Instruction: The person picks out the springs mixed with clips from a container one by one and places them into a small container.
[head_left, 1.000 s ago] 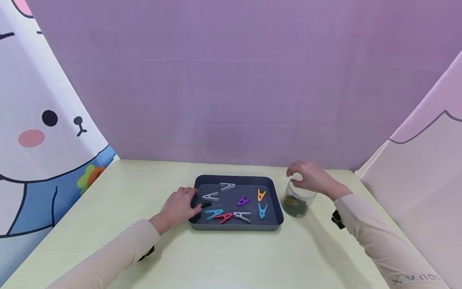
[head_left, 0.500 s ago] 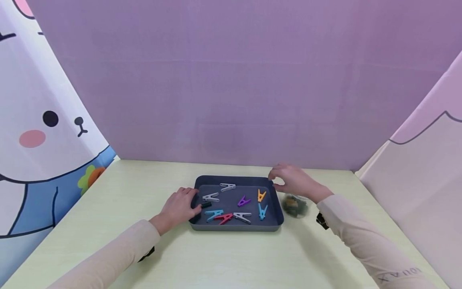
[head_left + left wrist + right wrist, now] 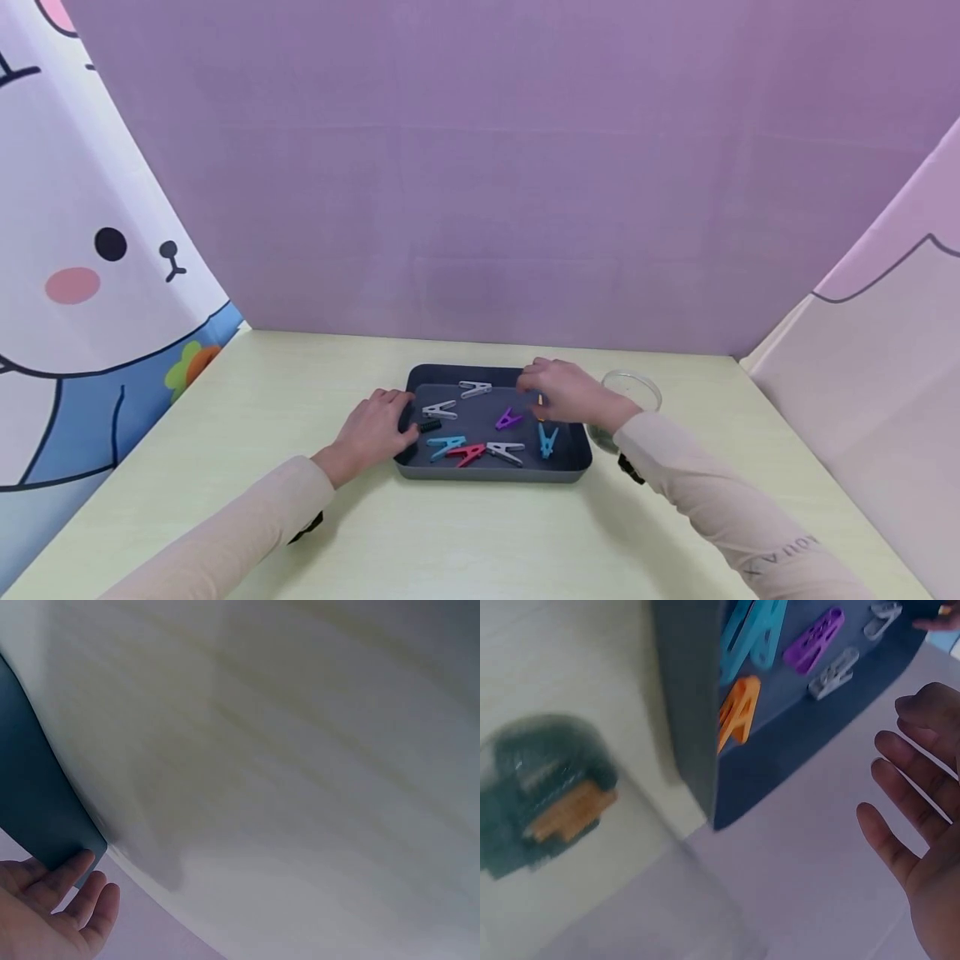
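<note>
My left hand [image 3: 369,435] grips the left rim of a dark grey tray [image 3: 491,472]; in the left wrist view, some of its fingers [image 3: 75,881] lie against the outside corner. Over the tray's right part hovers my right hand [image 3: 570,392], its fingers loosely bent with nothing between them. Below it is an orange clothespin [image 3: 739,712], mostly hidden in the head view. Nearby lie a purple clothespin [image 3: 508,418] and a blue clothespin [image 3: 547,440]. A red clothespin [image 3: 467,453], another blue clothespin [image 3: 446,446] and several grey ones [image 3: 505,451] are also inside.
A clear jar [image 3: 633,387] stands right of the tray, partly behind my right forearm. Its dark green and orange-brown contents [image 3: 574,810] look blurred. A small black ridged piece [image 3: 429,426] lies by my left thumb. A purple cloth [image 3: 487,208] backs the pale table [image 3: 480,533].
My right hand has moved left from above the jar to over the tray's right part, lowering toward the orange clothespin. The left hand has stayed at the tray's rim.
</note>
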`<state>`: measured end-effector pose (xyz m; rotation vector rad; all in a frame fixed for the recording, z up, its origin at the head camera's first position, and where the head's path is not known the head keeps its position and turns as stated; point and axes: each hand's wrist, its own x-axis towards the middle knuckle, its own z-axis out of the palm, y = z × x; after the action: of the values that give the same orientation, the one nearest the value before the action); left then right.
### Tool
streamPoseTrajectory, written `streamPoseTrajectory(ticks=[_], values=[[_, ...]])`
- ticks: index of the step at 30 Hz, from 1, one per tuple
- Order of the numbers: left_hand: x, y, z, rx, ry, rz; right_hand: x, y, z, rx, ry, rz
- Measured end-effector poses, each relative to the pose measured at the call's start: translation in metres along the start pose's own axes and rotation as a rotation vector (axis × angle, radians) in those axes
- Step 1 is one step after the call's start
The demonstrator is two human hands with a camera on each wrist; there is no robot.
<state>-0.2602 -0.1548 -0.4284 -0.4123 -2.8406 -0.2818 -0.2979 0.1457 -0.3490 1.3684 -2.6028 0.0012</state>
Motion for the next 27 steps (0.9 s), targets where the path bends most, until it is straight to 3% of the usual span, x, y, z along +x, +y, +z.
streamPoseTrajectory(ticks=[13,27], values=[[0.001,-0.001,0.0,-0.008,-0.003,-0.005,0.031,-0.026,0.02,-0.094,-0.076,-0.062],[0.0,-0.002,0.0,-0.003,0.009,0.005,0.063,-0.049,0.034,-0.125,-0.11,-0.108]])
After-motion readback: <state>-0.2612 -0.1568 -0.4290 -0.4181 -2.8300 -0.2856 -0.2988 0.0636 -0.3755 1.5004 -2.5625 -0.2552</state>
